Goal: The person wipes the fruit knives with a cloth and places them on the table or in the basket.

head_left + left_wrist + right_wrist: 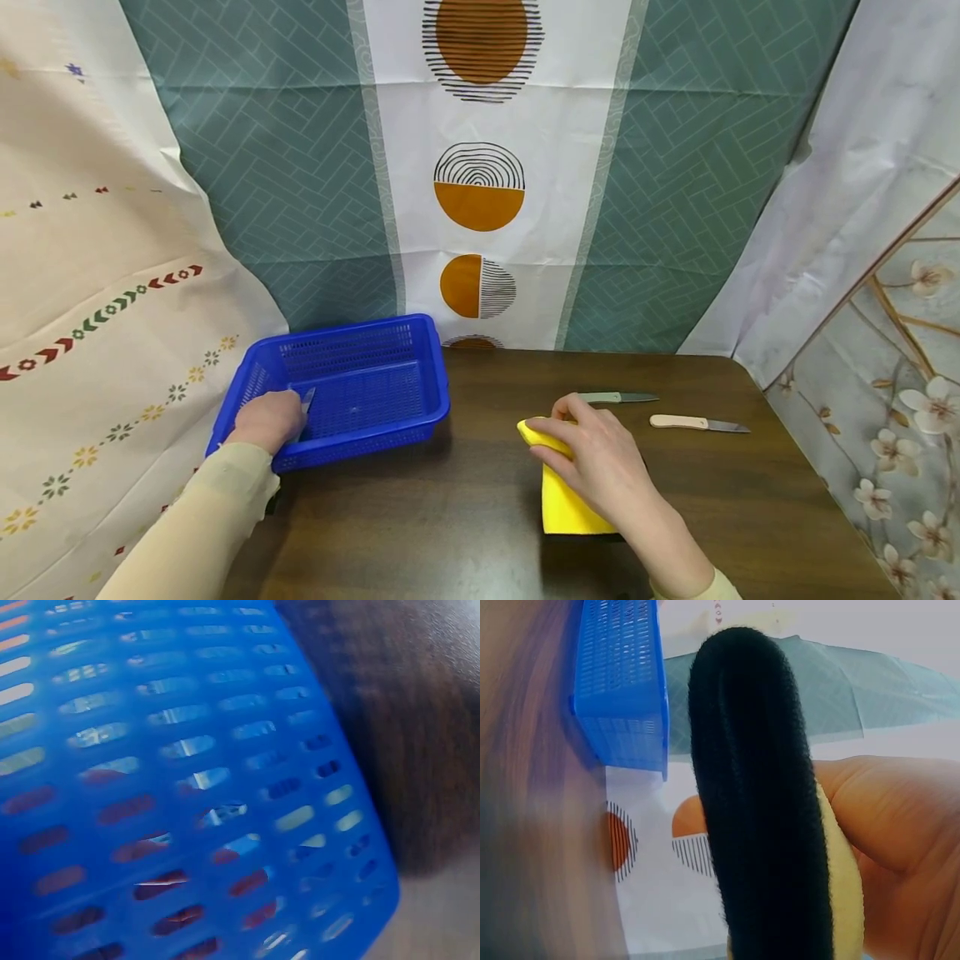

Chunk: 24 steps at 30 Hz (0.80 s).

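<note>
My left hand reaches over the near left side of a blue plastic basket. It grips a knife, whose pale blade shows beside the fingers; its handle is hidden by the hand. In the left wrist view the slotted basket wall fills most of the frame, with parts of the hand glimpsed through the holes. My right hand pinches a folded yellow cloth between thumb and fingers over the right part of the table. Close up, the cloth has a fuzzy black side.
Beyond the right hand, a knife with a pale green handle and one with a cream handle lie on the brown wooden table. Patterned fabric hangs behind the table and along both sides.
</note>
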Each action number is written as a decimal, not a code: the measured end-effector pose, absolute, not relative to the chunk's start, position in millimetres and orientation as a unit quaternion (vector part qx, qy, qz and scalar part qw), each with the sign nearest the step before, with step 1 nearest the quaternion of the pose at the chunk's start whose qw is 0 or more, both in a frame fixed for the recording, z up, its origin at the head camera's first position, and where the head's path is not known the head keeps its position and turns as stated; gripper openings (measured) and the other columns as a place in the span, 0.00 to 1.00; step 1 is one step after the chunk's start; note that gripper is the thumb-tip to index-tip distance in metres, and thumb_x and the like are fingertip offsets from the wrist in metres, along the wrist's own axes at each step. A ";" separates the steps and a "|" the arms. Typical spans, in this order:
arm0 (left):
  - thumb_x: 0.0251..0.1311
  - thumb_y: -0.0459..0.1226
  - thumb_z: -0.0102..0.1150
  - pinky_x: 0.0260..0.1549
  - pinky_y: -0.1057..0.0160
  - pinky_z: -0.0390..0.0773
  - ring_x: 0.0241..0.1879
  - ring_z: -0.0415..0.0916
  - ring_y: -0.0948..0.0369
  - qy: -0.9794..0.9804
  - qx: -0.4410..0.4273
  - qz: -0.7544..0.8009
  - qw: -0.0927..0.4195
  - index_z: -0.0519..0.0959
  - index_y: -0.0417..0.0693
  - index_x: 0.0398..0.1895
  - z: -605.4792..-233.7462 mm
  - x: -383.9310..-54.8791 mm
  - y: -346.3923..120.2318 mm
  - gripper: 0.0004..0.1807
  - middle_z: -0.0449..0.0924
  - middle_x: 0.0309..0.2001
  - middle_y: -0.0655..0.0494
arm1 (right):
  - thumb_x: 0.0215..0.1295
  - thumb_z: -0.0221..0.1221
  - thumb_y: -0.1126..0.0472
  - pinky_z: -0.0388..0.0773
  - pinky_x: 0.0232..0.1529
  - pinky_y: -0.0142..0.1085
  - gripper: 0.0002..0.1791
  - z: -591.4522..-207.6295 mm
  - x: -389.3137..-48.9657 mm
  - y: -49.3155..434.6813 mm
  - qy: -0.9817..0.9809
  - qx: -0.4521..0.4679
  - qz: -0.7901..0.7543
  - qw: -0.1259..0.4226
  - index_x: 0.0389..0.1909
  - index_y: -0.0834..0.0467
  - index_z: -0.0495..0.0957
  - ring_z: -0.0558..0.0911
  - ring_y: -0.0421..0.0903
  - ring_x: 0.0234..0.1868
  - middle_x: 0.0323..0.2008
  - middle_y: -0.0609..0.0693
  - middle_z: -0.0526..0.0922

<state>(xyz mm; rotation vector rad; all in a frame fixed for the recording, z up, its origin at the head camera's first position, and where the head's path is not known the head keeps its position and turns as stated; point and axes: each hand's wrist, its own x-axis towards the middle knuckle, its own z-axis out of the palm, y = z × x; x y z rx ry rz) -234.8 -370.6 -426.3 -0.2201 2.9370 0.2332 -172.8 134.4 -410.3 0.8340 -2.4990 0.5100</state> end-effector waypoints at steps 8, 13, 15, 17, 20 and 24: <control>0.80 0.38 0.55 0.37 0.35 0.85 0.33 0.82 0.41 0.995 -0.051 0.067 0.048 0.82 0.32 0.37 -410.1 -230.4 -356.1 0.16 0.84 0.34 0.35 | 0.58 0.84 0.55 0.78 0.43 0.44 0.23 -411.3 -174.3 135.9 -0.906 0.306 0.184 0.228 0.55 0.44 0.93 0.74 0.42 0.35 0.43 0.42 0.74; 0.81 0.41 0.57 0.47 0.28 0.82 0.47 0.83 0.28 0.999 -0.026 0.046 -0.005 0.78 0.21 0.54 -408.0 -229.9 -343.8 0.24 0.83 0.48 0.22 | 0.57 0.84 0.56 0.78 0.43 0.44 0.22 -412.3 -176.3 139.8 -0.906 0.305 0.176 0.235 0.54 0.45 0.94 0.74 0.42 0.34 0.43 0.43 0.74; 0.83 0.44 0.56 0.52 0.26 0.79 0.52 0.80 0.24 0.999 -0.019 0.040 -0.026 0.75 0.20 0.60 -408.3 -229.6 -338.5 0.29 0.81 0.53 0.20 | 0.58 0.84 0.55 0.78 0.42 0.44 0.22 -412.1 -176.4 141.9 -0.909 0.301 0.172 0.231 0.54 0.44 0.94 0.74 0.42 0.33 0.43 0.43 0.74; 0.84 0.48 0.55 0.55 0.23 0.76 0.57 0.77 0.23 0.998 -0.018 0.035 -0.047 0.74 0.20 0.65 -408.2 -228.9 -332.2 0.32 0.79 0.57 0.19 | 0.59 0.84 0.56 0.78 0.43 0.44 0.22 -411.5 -176.2 144.0 -0.912 0.296 0.170 0.226 0.54 0.45 0.93 0.74 0.42 0.33 0.43 0.43 0.74; 0.84 0.53 0.53 0.57 0.20 0.71 0.62 0.74 0.22 0.996 -0.016 0.032 -0.076 0.73 0.23 0.69 -406.9 -227.5 -322.7 0.36 0.77 0.63 0.20 | 0.59 0.84 0.56 0.78 0.43 0.44 0.22 -411.1 -176.2 147.8 -0.917 0.287 0.168 0.222 0.55 0.45 0.93 0.75 0.42 0.34 0.44 0.43 0.75; 0.85 0.56 0.51 0.62 0.20 0.67 0.70 0.68 0.25 0.994 -0.005 0.030 -0.107 0.71 0.28 0.75 -403.0 -224.9 -308.7 0.38 0.73 0.70 0.23 | 0.59 0.84 0.56 0.79 0.44 0.46 0.22 -413.2 -177.5 153.6 -0.918 0.281 0.168 0.226 0.55 0.45 0.93 0.77 0.44 0.36 0.46 0.45 0.77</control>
